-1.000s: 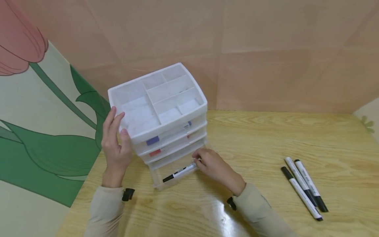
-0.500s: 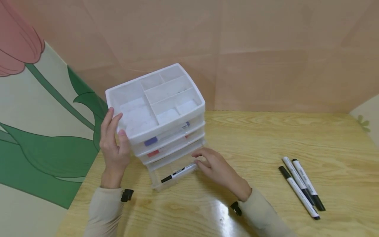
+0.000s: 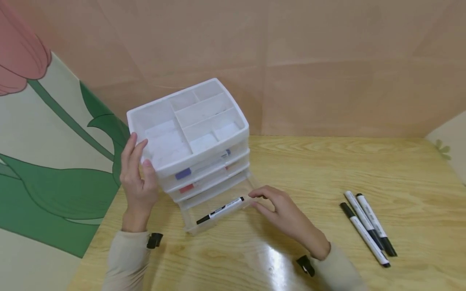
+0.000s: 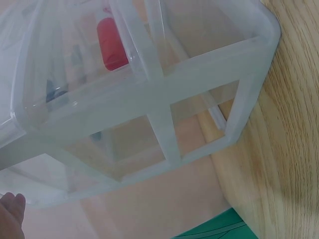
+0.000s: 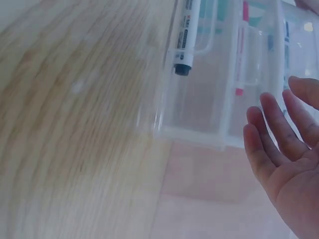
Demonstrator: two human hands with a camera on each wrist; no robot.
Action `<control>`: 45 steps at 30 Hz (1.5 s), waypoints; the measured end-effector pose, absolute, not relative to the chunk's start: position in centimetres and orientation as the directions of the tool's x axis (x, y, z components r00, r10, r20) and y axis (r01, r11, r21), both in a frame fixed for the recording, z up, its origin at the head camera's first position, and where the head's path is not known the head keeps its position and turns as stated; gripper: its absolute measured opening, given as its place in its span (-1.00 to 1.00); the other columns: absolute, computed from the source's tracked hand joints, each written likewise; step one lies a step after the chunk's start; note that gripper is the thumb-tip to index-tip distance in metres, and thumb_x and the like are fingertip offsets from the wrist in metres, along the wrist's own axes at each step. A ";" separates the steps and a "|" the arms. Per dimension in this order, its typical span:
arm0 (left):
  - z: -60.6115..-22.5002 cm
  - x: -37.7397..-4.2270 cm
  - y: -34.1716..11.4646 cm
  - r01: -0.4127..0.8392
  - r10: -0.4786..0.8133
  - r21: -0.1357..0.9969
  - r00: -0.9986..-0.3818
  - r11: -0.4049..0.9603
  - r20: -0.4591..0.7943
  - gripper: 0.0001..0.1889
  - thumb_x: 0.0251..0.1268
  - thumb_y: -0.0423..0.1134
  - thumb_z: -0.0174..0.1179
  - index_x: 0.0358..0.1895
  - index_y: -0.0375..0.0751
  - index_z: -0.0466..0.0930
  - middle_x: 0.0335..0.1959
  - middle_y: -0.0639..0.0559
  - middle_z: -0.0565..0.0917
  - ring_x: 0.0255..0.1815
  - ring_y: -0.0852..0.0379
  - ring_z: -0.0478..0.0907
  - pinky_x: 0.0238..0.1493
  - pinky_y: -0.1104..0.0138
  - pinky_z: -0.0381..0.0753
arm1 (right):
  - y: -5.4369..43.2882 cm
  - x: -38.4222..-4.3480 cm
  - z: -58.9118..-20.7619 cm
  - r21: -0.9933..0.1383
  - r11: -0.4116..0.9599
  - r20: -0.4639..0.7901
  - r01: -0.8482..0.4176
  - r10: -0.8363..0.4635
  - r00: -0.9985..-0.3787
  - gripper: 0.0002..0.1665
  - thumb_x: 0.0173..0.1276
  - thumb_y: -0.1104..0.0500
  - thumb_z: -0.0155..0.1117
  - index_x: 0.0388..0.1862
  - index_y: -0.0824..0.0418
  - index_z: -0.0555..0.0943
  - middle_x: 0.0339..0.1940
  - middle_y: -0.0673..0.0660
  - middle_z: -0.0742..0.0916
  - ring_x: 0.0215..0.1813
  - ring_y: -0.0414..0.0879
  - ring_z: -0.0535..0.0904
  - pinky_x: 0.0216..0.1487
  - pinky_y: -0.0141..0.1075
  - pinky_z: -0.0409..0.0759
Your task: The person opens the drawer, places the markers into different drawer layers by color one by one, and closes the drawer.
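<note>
A white plastic drawer unit with a compartment tray on top stands on the table. Its clear bottom drawer is pulled out, and a black-capped white marker lies inside along the front. My left hand rests against the unit's left side, thumb at the front edge and fingers extended along the upper rim. At the drawer's right end, my right hand hovers with loosely bent fingers and nothing between them. In the right wrist view, the marker sits apart from these fingers.
Through the upper drawers show a blue-capped marker and a red-capped marker. Several black-and-white markers lie together on the wooden table at the right. A pinkish backdrop rises behind.
My right hand has come off the marker's right end and shifted right, its fingers spreading. The marker stays in the drawer. My left hand keeps its place on the unit.
</note>
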State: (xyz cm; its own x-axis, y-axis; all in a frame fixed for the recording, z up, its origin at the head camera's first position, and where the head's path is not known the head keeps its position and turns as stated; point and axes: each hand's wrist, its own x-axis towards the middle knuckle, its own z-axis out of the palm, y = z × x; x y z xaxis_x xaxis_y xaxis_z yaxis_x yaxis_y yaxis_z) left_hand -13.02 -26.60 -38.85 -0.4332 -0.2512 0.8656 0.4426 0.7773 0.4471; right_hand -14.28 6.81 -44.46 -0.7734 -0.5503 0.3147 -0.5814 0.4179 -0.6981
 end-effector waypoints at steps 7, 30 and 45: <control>-38.8 -13.0 -26.9 0.441 -0.260 0.452 -0.431 0.775 0.864 -0.54 0.24 -0.24 -0.07 0.13 -0.38 0.59 0.35 -0.19 0.51 0.39 -0.13 0.44 0.37 0.17 0.43 | 8.2 -13.6 -44.1 -0.685 0.449 0.304 -0.573 -0.539 -0.786 -0.73 0.34 0.17 0.32 0.02 0.14 0.67 0.01 -0.02 0.76 0.09 -0.09 0.68 0.13 -0.12 0.63; -38.9 -13.1 -27.3 0.439 -0.270 0.458 -0.425 0.773 0.864 -0.54 0.23 -0.25 -0.07 0.12 -0.39 0.59 0.34 -0.21 0.51 0.37 -0.13 0.45 0.39 0.27 0.39 | 12.2 -12.3 -44.7 -0.642 0.543 0.310 -0.542 -0.463 -0.831 -0.71 0.33 0.18 0.34 0.03 0.09 0.67 0.00 -0.02 0.77 0.05 -0.04 0.69 0.05 -0.07 0.64; -38.9 -13.0 -27.4 0.433 -0.273 0.457 -0.422 0.777 0.864 -0.54 0.25 -0.23 -0.08 0.13 -0.37 0.60 0.35 -0.19 0.51 0.38 -0.12 0.44 0.40 0.27 0.37 | 15.0 -11.2 -45.8 -0.600 0.597 0.367 -0.533 -0.386 -0.846 -0.66 0.21 0.27 0.42 -0.01 0.11 0.69 -0.09 -0.02 0.79 -0.07 -0.15 0.67 -0.06 -0.23 0.64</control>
State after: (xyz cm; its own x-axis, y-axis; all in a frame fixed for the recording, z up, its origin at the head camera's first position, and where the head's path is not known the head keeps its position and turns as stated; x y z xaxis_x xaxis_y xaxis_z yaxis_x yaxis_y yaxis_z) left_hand -13.00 -27.36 -38.93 -0.4223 -0.2729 0.8644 0.4332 0.7769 0.4569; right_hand -11.17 15.04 -45.76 -0.8463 -0.3859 0.3672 -0.5325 0.5966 -0.6004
